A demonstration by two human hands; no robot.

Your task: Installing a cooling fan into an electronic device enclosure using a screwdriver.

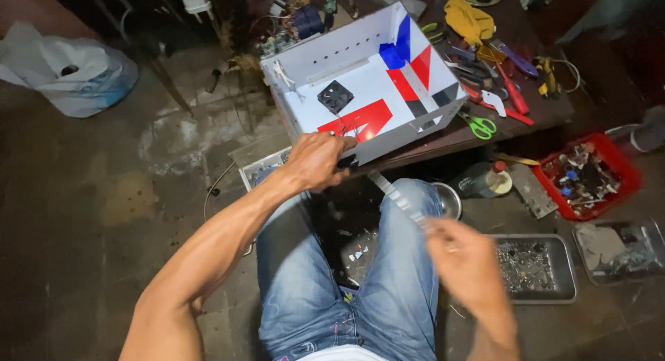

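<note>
A seated person in blue jeans grips the near edge of an open white metal case on a low workbench.

The left hand (320,160), in the middle of the frame, is closed over the front rim of the white sheet-metal case with red, blue and grey panels (360,84), which sits in the upper centre on the dark wooden bench (547,110). A small black square fan (335,96) lies inside the case. The right hand (465,258), lower right and blurred, pinches one end of a thin pale strip (396,195) that runs up toward the case; its fingers are curled around it. Behind the case, at upper right, tools are scattered: green-handled scissors (481,127) and red-handled pliers (511,91). A red plastic tray of small parts (613,160) and a grey metal tray (564,264) rest on the floor at right. A white plastic bag (69,70) lies at upper left.
</note>
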